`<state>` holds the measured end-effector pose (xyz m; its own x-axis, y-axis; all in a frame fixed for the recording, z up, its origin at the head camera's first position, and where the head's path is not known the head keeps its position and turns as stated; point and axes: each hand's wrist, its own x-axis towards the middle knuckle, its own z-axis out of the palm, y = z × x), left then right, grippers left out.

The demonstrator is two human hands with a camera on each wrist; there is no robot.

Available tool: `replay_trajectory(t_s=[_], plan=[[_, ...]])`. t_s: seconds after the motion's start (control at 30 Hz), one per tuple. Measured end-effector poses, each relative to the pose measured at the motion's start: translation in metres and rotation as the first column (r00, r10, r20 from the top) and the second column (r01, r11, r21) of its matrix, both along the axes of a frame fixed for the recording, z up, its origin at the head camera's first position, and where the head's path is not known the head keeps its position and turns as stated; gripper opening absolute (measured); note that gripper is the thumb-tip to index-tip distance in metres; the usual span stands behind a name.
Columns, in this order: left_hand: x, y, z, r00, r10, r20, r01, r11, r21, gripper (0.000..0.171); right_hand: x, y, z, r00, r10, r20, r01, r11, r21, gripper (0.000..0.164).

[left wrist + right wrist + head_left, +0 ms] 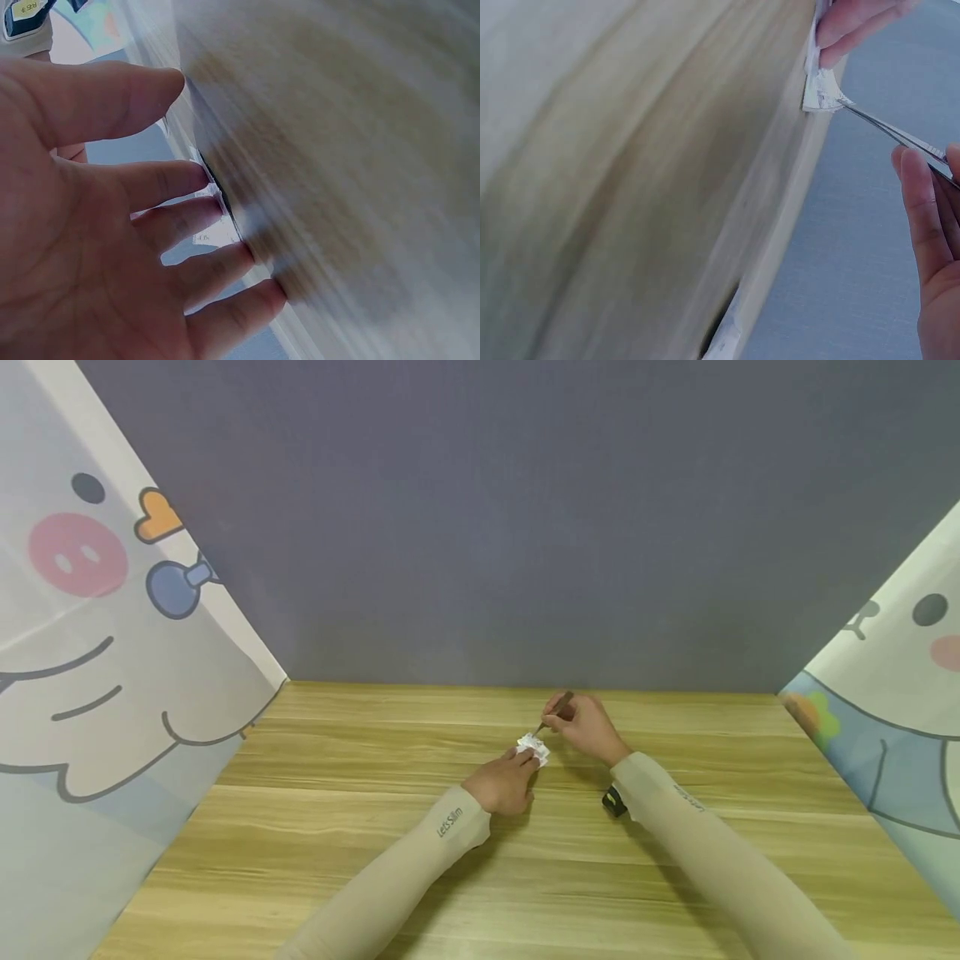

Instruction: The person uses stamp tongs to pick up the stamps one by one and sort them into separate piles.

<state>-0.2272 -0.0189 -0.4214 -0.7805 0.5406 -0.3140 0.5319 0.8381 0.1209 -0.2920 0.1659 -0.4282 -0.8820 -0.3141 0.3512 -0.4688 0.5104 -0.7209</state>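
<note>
While your right hand (pixel 592 729) pinches tweezers (pixel 562 702) at the white paper (pixel 535 744) edge, your straight-fingered left hand (pixel 500 782) touches it amid wide tabletop (pixel 360 752).

place: screened-off work booth | grey backdrop (pixel 480 527) | cartoon-print side panels (pixel 90 710) | wood-grain table (pixel 337 777)

White piece (pixel 534 745), beige sleeves (pixel 405 870), yellow-brown streaked tabletop (pixel 337 802)

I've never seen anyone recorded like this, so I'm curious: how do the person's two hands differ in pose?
The left hand rests its fingertips on the white piece, while the right hand pinches tweezers. The left hand's fingers are spread and nearly straight; the right hand's are curled. Both hands emerge from pale sleeves with dark lettering.
</note>
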Motion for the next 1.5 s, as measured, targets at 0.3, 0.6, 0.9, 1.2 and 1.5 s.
replay_trajectory(t_s=[0.3, 0.6, 0.9, 1.2, 1.5], plan=[[0.001, -0.002, -0.002, 1.0, -0.009, -0.008, 0.009, 1.0, 0.0, 0.062, 0.004, 0.0, 0.003, 1.0, -0.025, -0.015, 0.025, 1.0, -0.016, 0.007], [-0.001, -0.001, -0.001, 1.0, -0.015, -0.015, 0.015, 1.0, 0.0, 0.062, 0.003, 0.003, 0.005, 0.999, -0.04, 0.024, 0.041, 0.999, -0.024, 0.007], [-0.002, -0.002, -0.002, 1.0, -0.012, -0.02, 0.012, 1.0, 0.004, 0.061, 0.005, 0.005, 0.006, 1.0, -0.011, -0.007, 0.011, 1.0, -0.005, 0.006], [-0.001, 0.001, 0.0, 1.0, -0.019, -0.02, 0.018, 1.0, -0.011, 0.06, 0.009, 0.005, 0.011, 0.998, -0.044, -0.038, 0.043, 0.999, -0.026, 0.003], [0.0, 0.002, -0.001, 0.987, -0.027, -0.158, 0.031, 0.999, 0.021, 0.045, 0.015, 0.01, 0.03, 0.982, -0.105, -0.157, 0.089, 0.99, -0.106, 0.003]])
